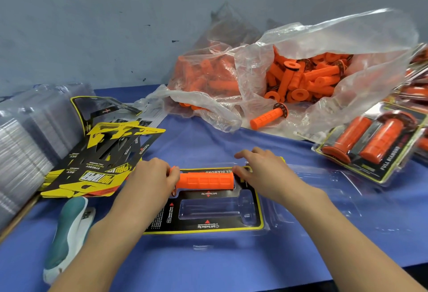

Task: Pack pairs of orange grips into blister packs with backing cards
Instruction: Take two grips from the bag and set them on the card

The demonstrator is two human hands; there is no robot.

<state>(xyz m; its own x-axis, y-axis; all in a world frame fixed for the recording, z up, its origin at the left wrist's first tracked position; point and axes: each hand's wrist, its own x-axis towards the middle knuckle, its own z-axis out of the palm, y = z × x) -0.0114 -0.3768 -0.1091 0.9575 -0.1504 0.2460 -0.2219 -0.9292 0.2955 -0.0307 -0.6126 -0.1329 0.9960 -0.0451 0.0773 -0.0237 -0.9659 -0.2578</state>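
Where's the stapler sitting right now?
Head view, lower left: the teal-and-white stapler lies on the blue table beside the person's left forearm, just below the pile of yellow-and-black backing cards.

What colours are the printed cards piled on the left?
The backing cards are black and yellow, seen best in the head view.

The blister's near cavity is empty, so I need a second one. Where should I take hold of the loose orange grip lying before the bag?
I would pinch the loose orange grip across the middle of its barrel, coming from above. It lies flat and alone, its long sides bare, while the flanged end rests against the plastic bag.
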